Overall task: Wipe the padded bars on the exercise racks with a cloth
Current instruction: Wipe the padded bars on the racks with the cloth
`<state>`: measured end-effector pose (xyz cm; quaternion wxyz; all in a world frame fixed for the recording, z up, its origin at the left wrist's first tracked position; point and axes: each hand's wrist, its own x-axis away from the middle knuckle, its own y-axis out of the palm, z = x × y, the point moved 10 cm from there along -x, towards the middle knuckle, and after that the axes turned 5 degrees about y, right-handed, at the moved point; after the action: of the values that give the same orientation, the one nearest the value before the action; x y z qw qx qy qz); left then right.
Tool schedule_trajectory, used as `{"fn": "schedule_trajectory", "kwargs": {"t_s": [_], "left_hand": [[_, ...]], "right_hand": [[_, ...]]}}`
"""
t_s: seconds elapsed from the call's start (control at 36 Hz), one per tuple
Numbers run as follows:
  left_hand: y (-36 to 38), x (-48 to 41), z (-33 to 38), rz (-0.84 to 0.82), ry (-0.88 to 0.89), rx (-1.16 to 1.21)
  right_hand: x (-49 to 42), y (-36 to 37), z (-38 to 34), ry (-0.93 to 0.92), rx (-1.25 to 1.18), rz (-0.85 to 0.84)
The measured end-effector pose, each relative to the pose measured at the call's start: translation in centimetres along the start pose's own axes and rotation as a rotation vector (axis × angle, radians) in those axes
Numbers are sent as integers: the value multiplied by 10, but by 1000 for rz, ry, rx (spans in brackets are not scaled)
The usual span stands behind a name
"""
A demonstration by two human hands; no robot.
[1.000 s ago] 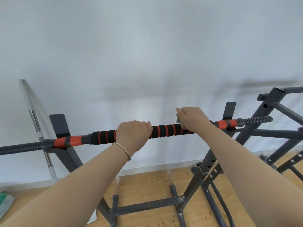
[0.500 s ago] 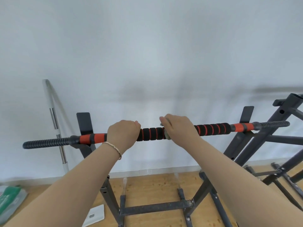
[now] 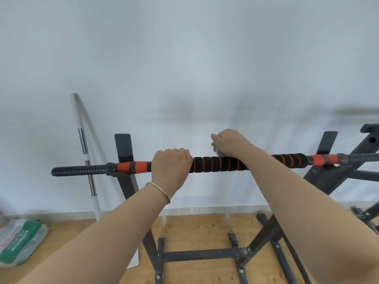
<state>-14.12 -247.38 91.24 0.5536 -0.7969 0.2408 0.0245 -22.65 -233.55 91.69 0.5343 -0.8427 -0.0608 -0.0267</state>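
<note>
So the padded bar [image 3: 215, 163] sits horizontally across the uprights of a dark metal rack [image 3: 205, 254]. It has black foam with orange rings in the middle, solid orange sections further out, and ribbed black ends.

The person's left hand [image 3: 170, 165] grips the bar from above, just right of the left orange section. Its fingers [image 3: 180, 151] curl right over the top of the foam, and there's a thin bracelet [image 3: 160, 190] on that wrist.

The right hand [image 3: 229, 143] is a bit further right and sits slightly higher than the bar. It holds a small bunched-up grey cloth [image 3: 218, 151], and its fingers [image 3: 215, 138] are curled around it. The cloth's bottom edge looks like it's touching the top of the foam, though it's honestly a bit blurry there.

Other stuff: a white and chrome pole [image 3: 82, 132] leans on the wall at left. A green package [image 3: 20, 240] lies on the wooden floor [image 3: 205, 228] in the lower-left corner. Part of a second rack [image 3: 365, 152] pokes in at the right edge.
</note>
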Motion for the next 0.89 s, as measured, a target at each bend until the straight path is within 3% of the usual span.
{"fn": "schedule_trajectory", "kwargs": {"t_s": [0.14,0.19,0.33,0.44,0.5,0.56,0.67,0.78,0.83,0.89], "left_hand": [[6,-2,-5,-82,36,86],[1,-4,-10,-75,34,89],[1,-20,-12,-121,57,93],[21,-23,-5,-229,53,165],[21,-22,-2,-190,44,131],[17,-20,1,-135,42,104],[15,-17,2,-101,41,82],[12,-13,-3,-68,-6,82],[12,-14,-5,-25,-18,88],[15,-15,-3,-96,-11,82]], "right_hand": [[10,-40,28,58,-379,154],[18,-43,40,78,-399,159],[34,-27,47,57,-204,83],[34,-7,42,-22,169,35],[34,4,34,-135,336,72],[27,7,39,-107,401,69],[12,1,31,-99,321,5],[-1,-3,33,-54,67,-232],[-10,-11,37,-56,-8,-204],[-16,-22,37,-57,-85,-118]]}}
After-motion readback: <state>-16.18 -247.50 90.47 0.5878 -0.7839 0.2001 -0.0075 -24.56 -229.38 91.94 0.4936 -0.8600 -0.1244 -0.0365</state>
